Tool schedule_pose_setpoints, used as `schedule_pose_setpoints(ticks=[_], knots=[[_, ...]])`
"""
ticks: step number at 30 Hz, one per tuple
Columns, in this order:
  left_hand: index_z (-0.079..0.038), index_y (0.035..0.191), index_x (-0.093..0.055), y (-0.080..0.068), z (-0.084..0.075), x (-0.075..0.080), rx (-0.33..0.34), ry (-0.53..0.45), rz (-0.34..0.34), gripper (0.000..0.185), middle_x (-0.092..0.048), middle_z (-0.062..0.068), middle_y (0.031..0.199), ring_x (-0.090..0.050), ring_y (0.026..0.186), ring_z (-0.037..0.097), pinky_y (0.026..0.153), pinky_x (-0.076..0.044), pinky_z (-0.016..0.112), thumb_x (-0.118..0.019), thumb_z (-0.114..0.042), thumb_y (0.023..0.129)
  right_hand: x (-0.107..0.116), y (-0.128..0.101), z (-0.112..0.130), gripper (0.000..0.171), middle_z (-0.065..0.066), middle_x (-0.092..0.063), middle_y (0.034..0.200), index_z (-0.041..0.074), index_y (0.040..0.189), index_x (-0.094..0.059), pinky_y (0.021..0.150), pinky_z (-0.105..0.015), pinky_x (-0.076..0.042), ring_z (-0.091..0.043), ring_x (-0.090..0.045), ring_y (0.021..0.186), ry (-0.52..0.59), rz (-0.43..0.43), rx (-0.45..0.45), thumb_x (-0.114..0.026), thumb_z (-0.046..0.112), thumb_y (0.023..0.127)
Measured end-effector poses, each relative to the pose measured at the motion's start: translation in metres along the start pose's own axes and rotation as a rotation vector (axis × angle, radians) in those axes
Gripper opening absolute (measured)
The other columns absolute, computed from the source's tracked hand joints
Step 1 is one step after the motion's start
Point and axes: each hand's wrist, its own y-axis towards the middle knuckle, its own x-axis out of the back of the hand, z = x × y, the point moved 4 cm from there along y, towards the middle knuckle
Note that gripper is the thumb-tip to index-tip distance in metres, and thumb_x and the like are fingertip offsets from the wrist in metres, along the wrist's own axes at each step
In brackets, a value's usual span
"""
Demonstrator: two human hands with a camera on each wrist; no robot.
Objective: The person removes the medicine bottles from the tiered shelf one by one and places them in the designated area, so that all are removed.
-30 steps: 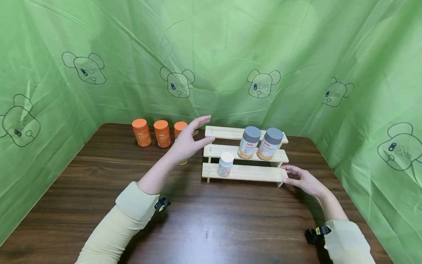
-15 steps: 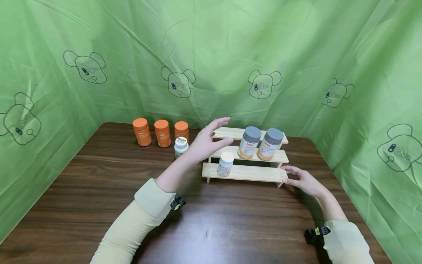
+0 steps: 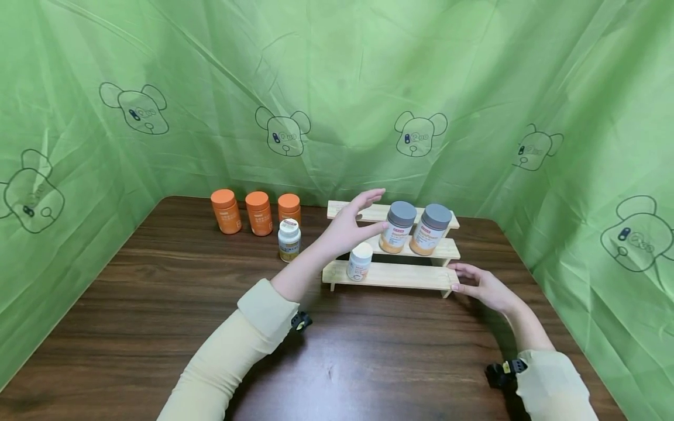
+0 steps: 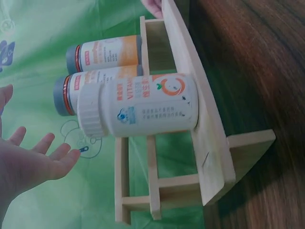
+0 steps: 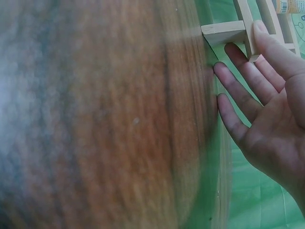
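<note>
A three-step wooden rack (image 3: 400,276) stands on the dark table. Two grey-lidded jars (image 3: 398,227) (image 3: 432,229) sit on its middle step. A small white-capped bottle (image 3: 360,261) (image 4: 138,110) stands on the lowest step. My left hand (image 3: 354,225) (image 4: 28,162) hovers open above that bottle, just left of the grey-lidded jars, fingers spread and holding nothing. My right hand (image 3: 476,285) (image 5: 257,105) rests with straight fingers against the rack's right end, touching its lowest step.
Three orange-lidded bottles (image 3: 257,213) line the table's back left. Another white-capped bottle (image 3: 289,240) stands in front of them, left of the rack. Green printed cloth (image 3: 337,88) walls the table on three sides.
My left hand has moved right, from near the orange bottles to above the rack, uncovering the white-capped bottle on the table. The right hand has not moved.
</note>
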Motion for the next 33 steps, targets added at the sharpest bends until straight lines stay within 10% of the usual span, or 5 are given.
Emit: schedule_pose_setpoints(ticks=[33], knots=[[-0.028, 0.14, -0.042, 0.034, 0.027, -0.035, 0.027, -0.09, 0.112, 0.062, -0.048, 0.002, 0.138, -0.046, 0.126, 0.02, 0.1, -0.043, 0.03, -0.07, -0.025, 0.086, 0.0, 0.0, 0.001, 0.051, -0.019, -0.059, 0.123, 0.004, 0.135, -0.047, 0.088, -0.015, -0.041, 0.003, -0.053, 0.104, 0.0, -0.003, 0.004, -0.065, 0.02, 0.09]])
